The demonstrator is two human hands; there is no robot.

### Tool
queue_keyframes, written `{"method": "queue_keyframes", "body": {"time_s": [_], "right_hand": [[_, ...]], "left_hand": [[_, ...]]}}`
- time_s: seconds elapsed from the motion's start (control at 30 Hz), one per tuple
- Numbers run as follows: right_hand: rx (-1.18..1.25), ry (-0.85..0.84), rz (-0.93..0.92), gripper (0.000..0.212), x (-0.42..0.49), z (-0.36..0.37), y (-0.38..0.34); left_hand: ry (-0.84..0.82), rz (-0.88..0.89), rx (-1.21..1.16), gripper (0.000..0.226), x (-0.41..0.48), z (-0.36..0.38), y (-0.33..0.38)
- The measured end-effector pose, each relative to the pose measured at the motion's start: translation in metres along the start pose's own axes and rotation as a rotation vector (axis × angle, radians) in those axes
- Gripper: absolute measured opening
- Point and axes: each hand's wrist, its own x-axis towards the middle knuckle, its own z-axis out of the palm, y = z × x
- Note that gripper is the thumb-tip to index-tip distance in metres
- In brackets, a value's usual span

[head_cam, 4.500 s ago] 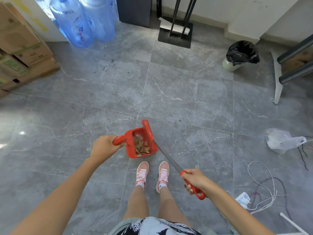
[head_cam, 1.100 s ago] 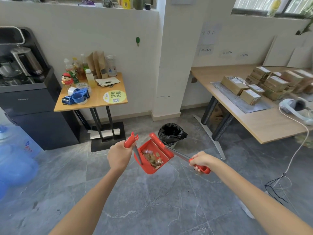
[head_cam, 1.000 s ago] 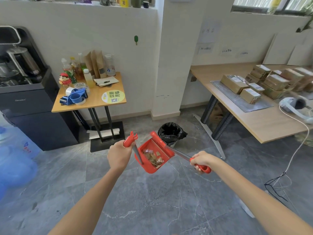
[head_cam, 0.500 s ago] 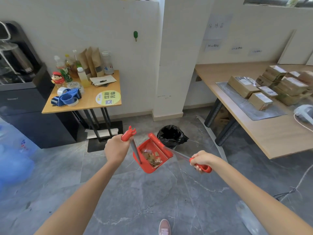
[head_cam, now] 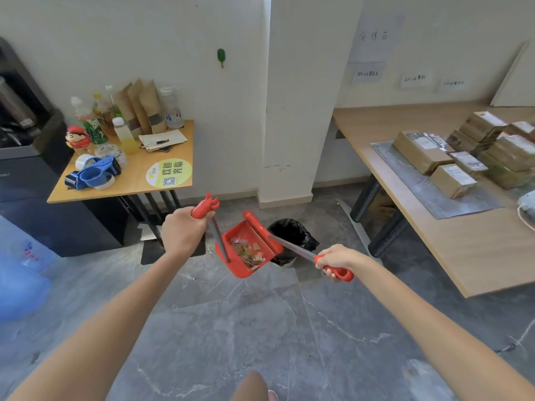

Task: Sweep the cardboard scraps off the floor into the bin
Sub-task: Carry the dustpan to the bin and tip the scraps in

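The scraps (head_cam: 247, 251) are in the dustpan (head_cam: 246, 270), my left grip (head_cam: 183, 231) holding it, right grip (head_cam: 335, 259) holding the broom (head_cam: 292, 246), just dumping in the bin (head_cam: 293, 234) left.

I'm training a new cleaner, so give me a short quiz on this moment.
1. True or false: the cardboard scraps lie in the red dustpan.
2. The black-lined bin is: A tipped over; B upright on the floor beyond the dustpan; C lifted in the air.
3. Which hand grips the claw-topped red handle?
Key: 1 true; 2 B; 3 the left hand.
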Motion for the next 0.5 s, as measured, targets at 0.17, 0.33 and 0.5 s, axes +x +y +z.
{"method": "queue_keyframes", "body": {"time_s": [0.17,0.33,0.5], "right_hand": [[0.134,-0.012,0.026,0.014,0.015,-0.031,-0.018],[0.268,-0.030,0.104,0.006,0.032,-0.067,-0.034],[0.463,-0.016,0.161,0.004,0.051,-0.097,-0.049]], "left_hand": [[0.002,0.097,0.057,0.036,0.039,0.007,0.022],[-0.036,0.229,0.119,0.034,0.086,0.022,0.044],[-0.086,0.337,0.137,0.033,0.139,0.047,0.057]]}}
